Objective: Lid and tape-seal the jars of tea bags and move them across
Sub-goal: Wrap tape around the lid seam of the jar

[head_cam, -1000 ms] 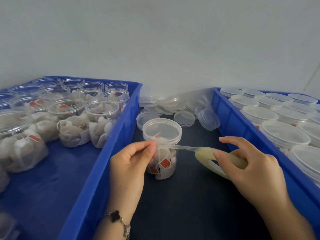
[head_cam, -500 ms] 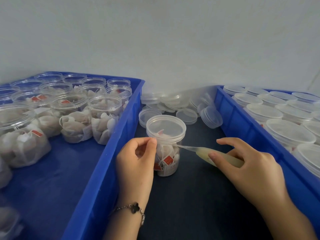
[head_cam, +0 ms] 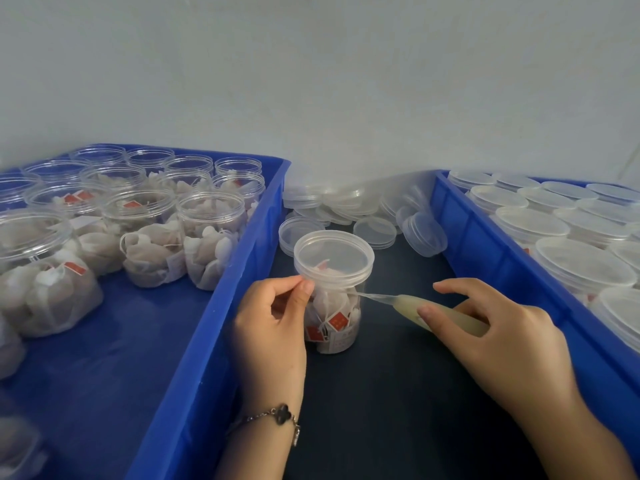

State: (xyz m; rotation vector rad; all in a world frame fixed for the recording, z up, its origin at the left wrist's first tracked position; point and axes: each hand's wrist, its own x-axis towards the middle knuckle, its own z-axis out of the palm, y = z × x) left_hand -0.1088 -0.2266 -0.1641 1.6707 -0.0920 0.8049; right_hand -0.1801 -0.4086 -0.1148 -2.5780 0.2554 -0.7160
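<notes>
head view: only one camera here, so everything below comes from it
jar [head_cam: 333,306]: upright on the dark table between the two blue crates, lid [head_cam: 334,254] already on
left hand [head_cam: 273,320]: touching the jar's left side, thumb and forefinger pinching at the lid's lower edge, looks like it's pinning the tape end
right hand [head_cam: 498,337]: right of the jar, fingers curled round the tape roll [head_cam: 446,313]
tape strip [head_cam: 375,295]: stretched roughly level from jar to roll
key bit: I'd guess the roll has to circle the jar's upright axis; the left hand is nearer
</notes>
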